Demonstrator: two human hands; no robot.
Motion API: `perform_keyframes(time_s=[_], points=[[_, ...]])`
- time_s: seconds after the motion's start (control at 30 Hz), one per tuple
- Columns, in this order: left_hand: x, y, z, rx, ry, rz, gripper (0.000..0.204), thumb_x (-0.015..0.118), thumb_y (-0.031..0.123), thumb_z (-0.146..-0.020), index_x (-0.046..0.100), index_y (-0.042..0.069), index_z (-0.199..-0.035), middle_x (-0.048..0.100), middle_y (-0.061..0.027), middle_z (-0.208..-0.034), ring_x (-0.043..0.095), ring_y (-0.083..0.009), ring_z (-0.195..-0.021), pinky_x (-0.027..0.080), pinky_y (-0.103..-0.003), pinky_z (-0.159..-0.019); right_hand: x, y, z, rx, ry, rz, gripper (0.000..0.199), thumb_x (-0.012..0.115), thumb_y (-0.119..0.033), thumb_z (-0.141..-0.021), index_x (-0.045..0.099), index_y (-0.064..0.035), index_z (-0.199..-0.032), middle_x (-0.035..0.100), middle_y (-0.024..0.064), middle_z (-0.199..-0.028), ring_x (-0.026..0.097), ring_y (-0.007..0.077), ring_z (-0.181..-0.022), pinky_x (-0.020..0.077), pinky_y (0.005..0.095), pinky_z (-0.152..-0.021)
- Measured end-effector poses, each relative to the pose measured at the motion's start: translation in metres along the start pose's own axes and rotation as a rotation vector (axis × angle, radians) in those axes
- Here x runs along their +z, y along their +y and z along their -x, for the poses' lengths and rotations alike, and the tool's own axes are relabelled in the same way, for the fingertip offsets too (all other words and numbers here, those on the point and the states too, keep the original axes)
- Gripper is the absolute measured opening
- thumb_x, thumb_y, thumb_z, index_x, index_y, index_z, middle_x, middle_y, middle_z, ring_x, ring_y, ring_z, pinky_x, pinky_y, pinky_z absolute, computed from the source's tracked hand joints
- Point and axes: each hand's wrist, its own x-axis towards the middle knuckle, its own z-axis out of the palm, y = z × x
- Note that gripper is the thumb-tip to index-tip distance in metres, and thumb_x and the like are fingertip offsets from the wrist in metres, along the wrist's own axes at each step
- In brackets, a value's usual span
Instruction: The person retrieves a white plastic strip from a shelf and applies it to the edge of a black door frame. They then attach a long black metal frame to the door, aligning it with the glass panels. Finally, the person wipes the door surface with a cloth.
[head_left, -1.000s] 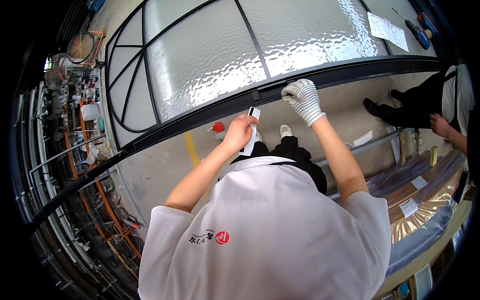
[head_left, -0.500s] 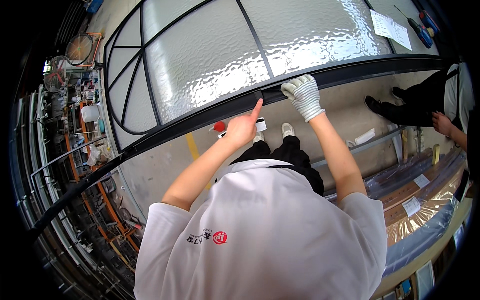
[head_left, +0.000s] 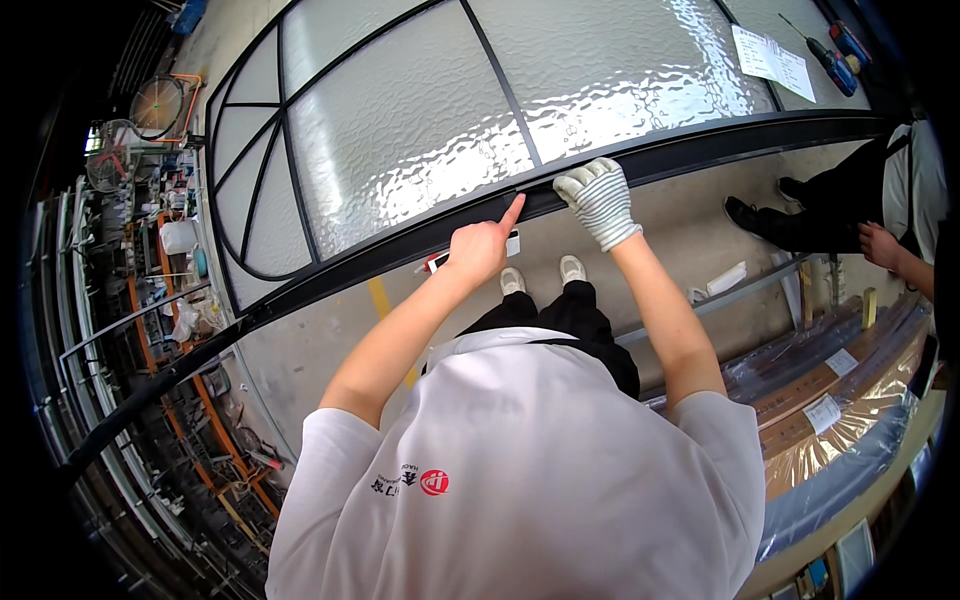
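Observation:
A long black frame (head_left: 690,153) edges a large panel of rippled glass (head_left: 410,110) with thin black bars. My bare left hand (head_left: 478,250) reaches the near rail, its index finger stretched out with the tip on the rail and the other fingers curled. To its right, my right hand (head_left: 597,203) wears a pale striped knit glove. Its fingers are bent closed against the rail's top edge; whatever they pinch is hidden. A white-and-black flat item (head_left: 513,243) shows partly behind my left hand.
Far right on the panel lie a printed sheet (head_left: 773,63) and a blue cordless drill (head_left: 832,68). Another person's hand (head_left: 880,246) and dark trousers are at the right. Film-wrapped profiles (head_left: 850,420) lie at lower right; racks of metal bars (head_left: 95,420) fill the left.
My gloved right hand has shifted slightly left along the rail, closer to my left fingertip. The small grey patch at that fingertip barely shows now, and a red object is mostly hidden behind my left hand.

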Motion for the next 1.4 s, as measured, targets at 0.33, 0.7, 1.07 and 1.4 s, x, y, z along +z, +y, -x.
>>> perform_keyframes(time_s=[0.33,0.7,1.07,1.4], points=[[0.0037,-0.0029,-0.0012,0.022,0.046,0.026,0.090,0.057,0.002,-0.067,0.023,0.020,-0.148,0.061,-0.0135,-0.063,0.060,-0.0305,-0.054,0.048,-0.043,-0.047,-0.0029,-0.0006,0.0003,0.065,-0.086,0.001,0.014,0.071,-0.019,-0.065,0.061,-0.0192,-0.074,0.062,-0.0016,-0.070,0.058,0.0189,-0.068,0.0447,0.0363,-0.067],[0.0048,-0.0053,0.0011,0.025,0.003,0.077,0.086,0.054,0.002,-0.068,0.027,0.027,-0.146,0.061,-0.0136,-0.064,0.060,-0.0319,-0.057,0.049,-0.044,-0.052,-0.0024,0.0030,0.0022,-0.007,-0.029,-0.040,0.018,0.072,-0.016,-0.064,0.060,-0.0205,-0.077,0.061,-0.0041,-0.073,0.058,0.0179,-0.068,0.0439,0.0356,-0.067],[0.0034,-0.0044,0.0004,0.019,0.013,0.073,0.087,0.056,0.002,-0.068,0.028,0.029,-0.146,0.061,-0.0121,-0.064,0.061,-0.0305,-0.058,0.049,-0.043,-0.052,-0.0017,0.0054,0.0021,-0.025,-0.036,-0.064,0.019,0.072,-0.017,-0.064,0.059,-0.0203,-0.078,0.059,-0.0041,-0.072,0.056,0.0185,-0.067,0.0425,0.0356,-0.065],[-0.0016,-0.0015,-0.0004,-0.022,0.012,0.092,0.085,0.054,0.002,-0.069,0.028,0.030,-0.146,0.061,-0.0138,-0.064,0.061,-0.0317,-0.058,0.049,-0.044,-0.053,0.0025,0.0024,0.0013,-0.022,-0.034,-0.011,0.018,0.073,-0.019,-0.065,0.059,-0.0210,-0.076,0.058,-0.0043,-0.070,0.055,0.0179,-0.066,0.0418,0.0356,-0.064]])
